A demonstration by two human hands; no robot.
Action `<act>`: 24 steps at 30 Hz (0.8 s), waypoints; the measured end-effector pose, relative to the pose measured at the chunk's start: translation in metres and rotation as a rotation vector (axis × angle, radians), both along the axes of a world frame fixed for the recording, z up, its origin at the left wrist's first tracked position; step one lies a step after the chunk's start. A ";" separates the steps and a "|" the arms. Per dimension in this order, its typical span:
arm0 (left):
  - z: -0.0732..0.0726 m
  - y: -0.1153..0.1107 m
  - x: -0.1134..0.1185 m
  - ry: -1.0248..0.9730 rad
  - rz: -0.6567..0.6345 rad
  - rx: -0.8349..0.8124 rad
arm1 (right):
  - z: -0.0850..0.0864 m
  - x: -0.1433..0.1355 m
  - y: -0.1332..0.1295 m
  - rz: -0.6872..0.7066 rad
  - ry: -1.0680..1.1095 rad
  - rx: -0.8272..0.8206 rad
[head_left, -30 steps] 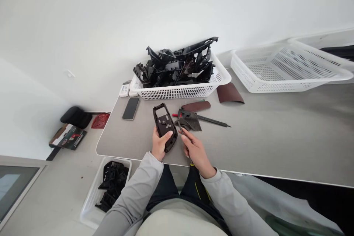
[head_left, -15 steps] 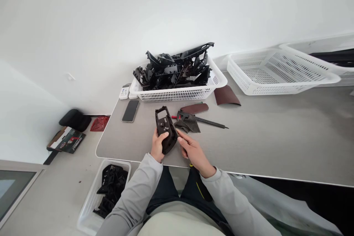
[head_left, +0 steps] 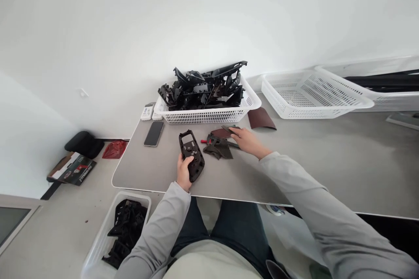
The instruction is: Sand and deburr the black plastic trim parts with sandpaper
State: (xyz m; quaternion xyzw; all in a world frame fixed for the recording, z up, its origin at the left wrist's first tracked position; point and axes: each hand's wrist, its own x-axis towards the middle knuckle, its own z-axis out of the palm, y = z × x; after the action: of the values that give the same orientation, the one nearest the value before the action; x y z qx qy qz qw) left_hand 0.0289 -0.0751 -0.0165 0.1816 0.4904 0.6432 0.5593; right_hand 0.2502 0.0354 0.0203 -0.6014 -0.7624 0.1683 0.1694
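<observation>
The open-framed part (head_left: 197, 166) looks like dark plastic with a mostly matt finish, as do the jumbled parts (head_left: 199, 90). The slim tool (head_left: 226, 129) is dull, its material unclear. The white baskets (head_left: 204, 117) (head_left: 327, 112) are smooth plastic with a slight sheen. A crumpled cloth (head_left: 223, 149) looks rough. The curved brown sheet (head_left: 261, 118) is matt, perhaps paper. The phone (head_left: 153, 134) has a smooth, glossy screen; the grey tabletop (head_left: 294, 161) is smooth with a soft sheen. The red bag (head_left: 114, 149) is crinkled, shiny plastic.

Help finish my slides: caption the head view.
Left hand gripping a dark plastic housing, right hand with a slim dark piece, before a basket of black parts.
</observation>
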 end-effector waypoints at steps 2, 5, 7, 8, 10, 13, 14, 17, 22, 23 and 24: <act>0.000 0.000 0.000 0.014 -0.010 0.017 | 0.001 0.000 0.011 0.019 -0.066 -0.022; 0.000 0.000 0.001 0.031 -0.015 0.020 | 0.000 -0.005 0.021 0.042 -0.118 -0.047; 0.000 0.000 0.001 0.031 -0.011 0.011 | -0.003 -0.010 0.026 0.060 -0.163 -0.063; 0.001 0.000 0.001 0.030 -0.009 0.007 | -0.005 -0.012 0.027 0.068 -0.187 -0.069; 0.001 -0.001 0.001 0.024 -0.007 0.003 | -0.008 -0.016 0.029 0.083 -0.233 -0.074; 0.002 -0.001 0.002 0.020 -0.016 0.002 | -0.011 -0.020 0.029 0.104 -0.290 -0.057; 0.002 -0.001 0.002 0.021 -0.018 0.002 | -0.011 -0.021 0.028 0.107 -0.304 -0.045; 0.003 -0.002 0.002 0.029 -0.012 -0.007 | -0.010 -0.023 0.024 0.093 -0.327 0.008; 0.000 -0.003 0.001 0.024 -0.029 -0.013 | -0.013 -0.019 0.009 0.076 -0.286 0.074; -0.001 -0.003 0.001 0.020 -0.029 -0.007 | -0.015 -0.018 0.005 0.097 -0.254 0.064; -0.002 -0.002 0.001 0.016 -0.028 -0.001 | -0.017 -0.016 0.001 0.123 -0.221 0.048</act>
State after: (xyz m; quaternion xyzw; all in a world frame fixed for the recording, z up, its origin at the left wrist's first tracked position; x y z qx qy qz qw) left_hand 0.0303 -0.0775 -0.0187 0.1933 0.4925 0.6334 0.5647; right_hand 0.2338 0.0361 0.0032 -0.5643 -0.8156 0.0928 0.0878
